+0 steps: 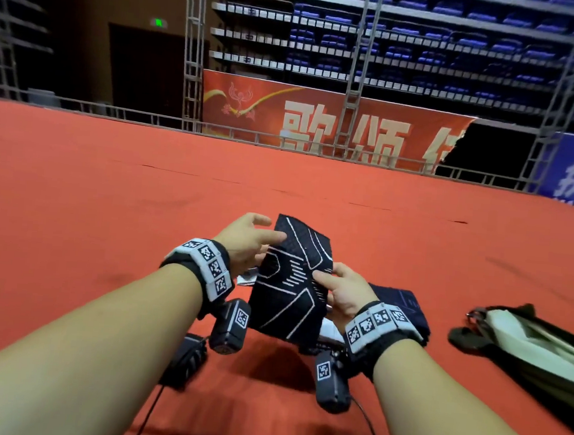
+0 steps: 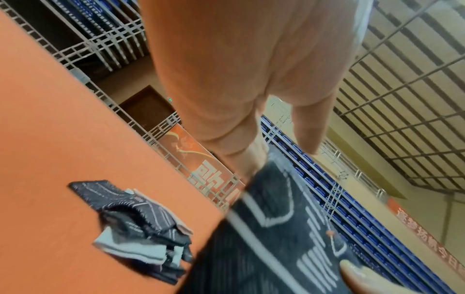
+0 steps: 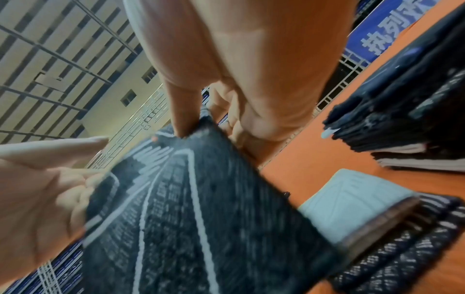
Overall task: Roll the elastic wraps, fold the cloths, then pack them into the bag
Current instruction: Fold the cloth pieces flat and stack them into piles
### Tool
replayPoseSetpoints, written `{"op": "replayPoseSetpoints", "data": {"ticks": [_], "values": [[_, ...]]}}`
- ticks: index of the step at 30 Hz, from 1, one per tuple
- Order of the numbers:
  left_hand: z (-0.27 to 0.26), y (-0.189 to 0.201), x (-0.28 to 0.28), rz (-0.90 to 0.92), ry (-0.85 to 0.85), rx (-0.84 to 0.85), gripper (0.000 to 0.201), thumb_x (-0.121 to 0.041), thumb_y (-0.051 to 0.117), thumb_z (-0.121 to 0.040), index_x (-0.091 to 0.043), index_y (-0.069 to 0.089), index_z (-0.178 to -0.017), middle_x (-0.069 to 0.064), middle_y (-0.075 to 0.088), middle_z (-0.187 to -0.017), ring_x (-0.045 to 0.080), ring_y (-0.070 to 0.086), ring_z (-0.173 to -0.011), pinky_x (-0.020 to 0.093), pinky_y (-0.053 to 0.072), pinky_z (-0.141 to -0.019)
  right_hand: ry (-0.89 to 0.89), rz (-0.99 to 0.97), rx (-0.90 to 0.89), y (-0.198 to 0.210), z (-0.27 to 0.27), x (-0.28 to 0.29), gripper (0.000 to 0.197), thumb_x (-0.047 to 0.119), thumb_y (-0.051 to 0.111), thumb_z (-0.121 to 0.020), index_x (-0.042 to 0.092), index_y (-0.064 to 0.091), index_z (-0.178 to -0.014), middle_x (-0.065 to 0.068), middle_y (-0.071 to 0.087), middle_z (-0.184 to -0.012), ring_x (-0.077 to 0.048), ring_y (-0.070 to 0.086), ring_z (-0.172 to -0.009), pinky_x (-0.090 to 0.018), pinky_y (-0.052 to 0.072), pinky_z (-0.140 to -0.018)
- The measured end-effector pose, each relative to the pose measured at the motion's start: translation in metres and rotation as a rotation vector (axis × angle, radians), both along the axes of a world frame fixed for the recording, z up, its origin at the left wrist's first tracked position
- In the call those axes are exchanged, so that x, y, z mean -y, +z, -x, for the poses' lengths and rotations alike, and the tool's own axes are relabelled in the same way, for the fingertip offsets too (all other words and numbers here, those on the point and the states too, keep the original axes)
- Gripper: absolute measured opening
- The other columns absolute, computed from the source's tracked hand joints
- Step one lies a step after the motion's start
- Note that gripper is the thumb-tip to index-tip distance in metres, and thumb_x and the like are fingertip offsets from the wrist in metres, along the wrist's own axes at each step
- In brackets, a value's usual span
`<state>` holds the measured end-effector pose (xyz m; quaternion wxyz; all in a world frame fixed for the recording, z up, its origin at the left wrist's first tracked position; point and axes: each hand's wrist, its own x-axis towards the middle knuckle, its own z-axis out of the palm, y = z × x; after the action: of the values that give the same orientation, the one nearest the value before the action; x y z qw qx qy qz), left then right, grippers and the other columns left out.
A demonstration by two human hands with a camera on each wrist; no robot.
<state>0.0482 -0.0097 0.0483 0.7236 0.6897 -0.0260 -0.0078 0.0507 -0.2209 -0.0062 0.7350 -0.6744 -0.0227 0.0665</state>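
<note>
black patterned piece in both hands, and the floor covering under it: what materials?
Patterned wrap: looks like knitted elastic fabric, matte black with white woven lines; ribbed weave shows in the right wrist view, and it bends limply between left hand and right hand. Floor covering: seemingly thin matte red-orange carpet or felt, with faint seams; pile too fine to tell.

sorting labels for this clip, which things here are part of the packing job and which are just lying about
Part of the job:
- black knitted wrap with white lines, held up by left hand and right hand
- folded dark cloth pile
- crumpled black-and-white wrap
- dark bag with pale lining

Lying about:
- red banner with white characters
- blue stadium seats
</note>
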Motion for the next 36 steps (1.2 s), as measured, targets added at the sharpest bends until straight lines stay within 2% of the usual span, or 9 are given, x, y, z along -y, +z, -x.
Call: {"op": "replayPoseSetpoints", "data": {"ticks": [3, 8, 13, 17, 20, 23, 25, 32, 36], "values": [[0.013, -0.014, 0.007, -0.165, -0.172, -0.121, 0.041, 0.000, 0.070, -0.089, -0.006, 0.054, -0.127, 0.016, 0.067, -0.109, 0.031, 0.062, -0.089, 0.039, 0.056, -0.068, -0.084, 0.136, 0.039, -0.004, 0.007, 0.012, 0.021, 0.019, 0.079, -0.075, 0.021, 0.069, -0.093, -0.022, 0.074, -0.098, -0.041, 0.072, -0.092, -0.061, 0.057, -0.086], [0.021, -0.034, 0.012, -0.224, -0.165, -0.131, 0.051, 0.010, 0.064, -0.090, -0.023, 0.051, -0.126, 0.020, 0.066, -0.115, 0.030, 0.073, -0.080, 0.044, 0.060, -0.067, -0.083, 0.337, 0.062, -0.015, 0.018, 0.025, 0.016, 0.025, 0.077, -0.080, 0.024, 0.069, -0.094, -0.008, 0.077, -0.092, -0.028, 0.075, -0.085, -0.044, 0.061, -0.081], [0.031, -0.044, 0.018, -0.228, -0.126, -0.066, 0.042, 0.017, 0.056, -0.092, -0.020, 0.050, -0.110, -0.005, 0.062, -0.055, 0.010, 0.062, -0.043, 0.026, 0.051, -0.041, -0.069, 0.354, 0.022, -0.033, 0.019, 0.027, 0.013, 0.010, 0.072, -0.088, 0.015, 0.065, -0.097, -0.012, 0.076, -0.094, -0.032, 0.074, -0.089, -0.050, 0.060, -0.085], [0.029, -0.070, 0.012, -0.278, -0.046, -0.182, 0.036, 0.014, 0.058, -0.092, -0.012, 0.050, -0.114, 0.015, 0.065, -0.086, 0.027, 0.068, -0.057, 0.041, 0.059, -0.058, -0.043, 0.506, -0.050, -0.053, 0.020, 0.026, 0.028, 0.024, 0.077, -0.069, 0.011, 0.059, -0.087, -0.012, 0.073, -0.081, -0.032, 0.072, -0.075, -0.046, 0.060, -0.074], [0.031, -0.092, 0.001, -0.698, -0.047, -0.165, 0.026, 0.000, 0.064, -0.091, -0.019, 0.055, -0.106, 0.009, 0.063, -0.100, 0.021, 0.062, -0.063, 0.033, 0.057, -0.061, 0.043, 0.713, -0.107, -0.085, 0.019, 0.034, 0.025, 0.020, 0.069, -0.064, 0.016, 0.053, -0.084, -0.010, 0.061, -0.071, -0.025, 0.058, -0.057, -0.043, 0.058, -0.058], [0.035, -0.109, -0.006, -0.940, -0.161, -0.120, 0.029, 0.002, 0.068, -0.082, -0.021, 0.069, -0.100, -0.005, 0.067, -0.087, 0.009, 0.063, -0.066, 0.025, 0.057, -0.062, 0.087, 0.791, -0.087, -0.103, 0.022, 0.040, 0.022, 0.007, 0.060, -0.067, 0.020, 0.065, -0.084, -0.006, 0.065, -0.073, -0.026, 0.063, -0.060, -0.051, 0.061, -0.072], [0.038, -0.117, -0.005, -1.032, -0.280, -0.100, 0.033, 0.005, 0.065, -0.080, -0.026, 0.070, -0.091, -0.008, 0.068, -0.083, -0.001, 0.058, -0.058, 0.016, 0.050, -0.060, 0.084, 0.847, -0.054, -0.102, 0.032, 0.040, 0.036, -0.003, 0.053, -0.073, 0.026, 0.072, -0.080, -0.003, 0.070, -0.073, -0.021, 0.062, -0.059, -0.034, 0.058, -0.067], [0.037, -0.143, 0.009, -1.193, -0.425, -0.060, 0.044, 0.000, 0.070, -0.082, -0.031, 0.076, -0.112, -0.009, 0.073, -0.105, 0.005, 0.060, -0.083, 0.018, 0.049, -0.081, 0.171, 0.874, -0.083, -0.118, 0.033, 0.051, 0.044, -0.006, 0.060, -0.082, 0.035, 0.077, -0.086, 0.013, 0.071, -0.104, -0.007, 0.063, -0.105, -0.002, 0.040, -0.074], [0.029, -0.152, 0.010, -1.181, -0.413, -0.088, 0.043, -0.001, 0.073, -0.081, -0.036, 0.074, -0.106, -0.015, 0.066, -0.092, 0.008, 0.062, -0.089, 0.018, 0.049, -0.084, 0.210, 0.823, -0.092, -0.122, 0.030, 0.057, 0.043, -0.012, 0.060, -0.080, 0.025, 0.077, -0.094, 0.012, 0.068, -0.100, -0.002, 0.060, -0.093, -0.005, 0.040, -0.072]]}}
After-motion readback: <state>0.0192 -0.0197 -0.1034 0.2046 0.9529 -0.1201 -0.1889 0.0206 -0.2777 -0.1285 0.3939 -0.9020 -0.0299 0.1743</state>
